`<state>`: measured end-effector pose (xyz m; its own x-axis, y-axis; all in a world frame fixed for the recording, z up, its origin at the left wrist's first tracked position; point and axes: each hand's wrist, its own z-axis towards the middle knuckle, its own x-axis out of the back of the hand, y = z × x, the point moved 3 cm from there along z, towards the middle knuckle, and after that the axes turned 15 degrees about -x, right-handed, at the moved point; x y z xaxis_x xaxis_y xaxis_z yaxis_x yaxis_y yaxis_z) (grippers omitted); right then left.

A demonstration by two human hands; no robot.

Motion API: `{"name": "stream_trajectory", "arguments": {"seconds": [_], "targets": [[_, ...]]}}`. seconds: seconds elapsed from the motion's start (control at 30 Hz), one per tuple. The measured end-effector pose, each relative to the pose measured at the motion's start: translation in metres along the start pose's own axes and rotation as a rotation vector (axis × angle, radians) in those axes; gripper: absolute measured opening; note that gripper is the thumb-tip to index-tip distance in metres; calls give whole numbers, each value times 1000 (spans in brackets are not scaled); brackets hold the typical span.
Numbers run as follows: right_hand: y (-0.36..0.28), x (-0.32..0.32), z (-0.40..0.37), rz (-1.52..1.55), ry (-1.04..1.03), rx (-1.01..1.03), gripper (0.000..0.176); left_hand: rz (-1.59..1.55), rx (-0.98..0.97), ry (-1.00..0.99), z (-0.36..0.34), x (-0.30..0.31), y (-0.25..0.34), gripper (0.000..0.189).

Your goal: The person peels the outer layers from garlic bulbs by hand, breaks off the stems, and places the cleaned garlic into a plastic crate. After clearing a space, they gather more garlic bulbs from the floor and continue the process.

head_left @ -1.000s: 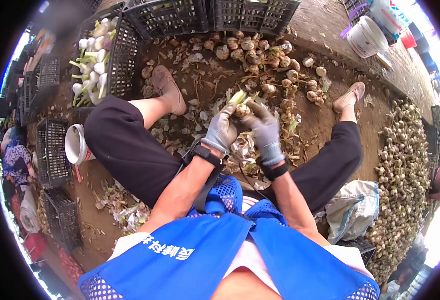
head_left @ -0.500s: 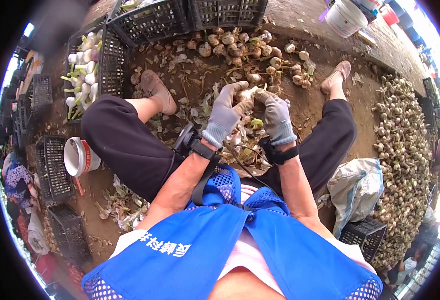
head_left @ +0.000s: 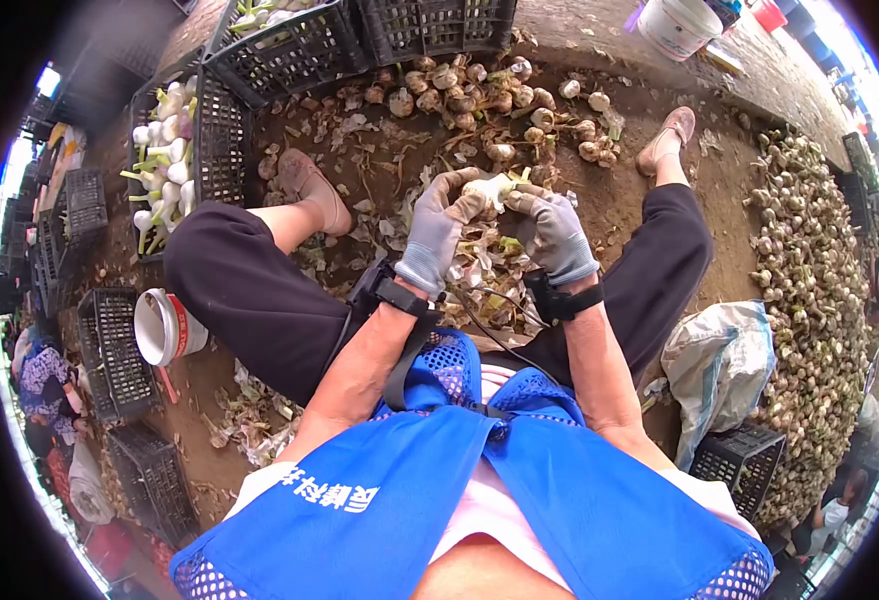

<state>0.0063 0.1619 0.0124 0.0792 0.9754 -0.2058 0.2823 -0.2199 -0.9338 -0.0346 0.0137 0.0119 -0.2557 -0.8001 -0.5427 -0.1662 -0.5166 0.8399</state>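
Observation:
Both hands wear grey gloves and meet around one garlic bulb (head_left: 487,193) between the person's knees. My left hand (head_left: 447,218) grips the whitish bulb from the left with fingers and thumb. On the right, my right hand (head_left: 552,225) pinches the stem side of the same bulb. Peeled skins (head_left: 480,262) lie scattered on the ground under the hands. Beyond them is a loose heap of unpeeled garlic (head_left: 465,92). A black crate (head_left: 222,140) at the left holds clean white bulbs with green stems (head_left: 172,150).
More black crates (head_left: 440,30) stand at the top and left. A white bucket (head_left: 168,325) sits by the left knee, another bucket (head_left: 680,28) at the upper right. A pale sack (head_left: 720,370) and a long garlic pile (head_left: 810,300) lie right. Another person (head_left: 48,385) is far left.
The view has shifted slightly. The bulb now shows more of its white side, turned leftward in my left hand, and my right hand's fingers are at its stem end.

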Motion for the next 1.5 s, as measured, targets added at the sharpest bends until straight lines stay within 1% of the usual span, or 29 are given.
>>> {"name": "stream_trajectory", "arguments": {"seconds": [0.03,0.07,0.1,0.13,0.17,0.23,0.27,0.3,0.37,0.4,0.43,0.5,0.57,0.6,0.63,0.67,0.77,0.83,0.9,0.93,1.03,1.1,1.13,1.23,1.27,1.3,1.37,1.4,1.5], "targets": [[-3,-2,-1,-40,-26,51,27,0,2,-1,0,1,-2,39],[-5,-4,-2,-39,-24,50,27,201,-133,-91,2,0,0,40],[-13,-10,-4,123,0,-78,19,402,-268,-181,3,-4,4,41],[-14,-14,-6,287,27,-207,14,731,-572,-276,1,-9,15,40],[-5,-12,-3,289,33,-209,14,728,-567,-281,1,-10,16,40],[5,-13,4,180,58,-63,17,693,-491,-248,0,-9,14,38],[16,-12,6,231,152,-175,16,323,-230,-137,-1,-8,6,31],[19,-15,6,230,148,-181,16,324,-228,-131,-1,-4,2,31],[23,-18,9,148,204,-228,16,177,-189,50,6,14,-9,25],[17,-26,8,-104,342,-128,16,93,35,223,6,21,-16,22],[25,-24,16,-215,354,-81,18,-103,105,301,8,18,-18,26],[33,-20,21,-223,393,3,19,-171,249,262,2,25,-17,34],[32,-12,21,-50,219,-130,20,-195,244,318,5,24,-18,35],[30,-8,17,90,166,-279,26,-240,246,284,7,24,-18,36],[16,-8,6,172,196,-331,34,-287,251,250,8,23,-18,37],[16,-3,5,243,153,-315,34,-289,254,249,7,23,-18,37],[5,0,-1,322,77,-258,32,-232,182,46,8,13,-16,40],[-1,-9,-5,183,129,-314,31,-196,189,54,5,0,-18,43],[7,-6,0,170,104,-301,29,-4,109,-34,5,-2,-16,42],[1,-8,-5,204,87,-308,28,-2,108,-34,3,-4,-14,42],[3,-9,-5,175,94,-302,19,94,145,69,-3,3,-8,38],[10,-8,-1,37,56,-237,19,-331,309,172,1,12,-13,35],[14,-6,2,36,56,-235,19,-323,351,273,2,15,-14,33],[11,1,6,-269,246,-115,19,-351,377,276,2,12,-14,33],[12,3,4,-3,180,-192,22,-393,339,165,4,15,-19,32],[10,3,4,93,137,-190,23,-394,345,164,2,9,-17,32],[-3,-7,-3,157,153,-201,20,-59,80,135,2,-5,-4,32],[-7,-11,-5,182,177,-218,20,17,18,-3,3,-5,-1,34],[-4,-8,-7,270,146,-214,21,117,-59,-2,2,-8,0,32]]}}
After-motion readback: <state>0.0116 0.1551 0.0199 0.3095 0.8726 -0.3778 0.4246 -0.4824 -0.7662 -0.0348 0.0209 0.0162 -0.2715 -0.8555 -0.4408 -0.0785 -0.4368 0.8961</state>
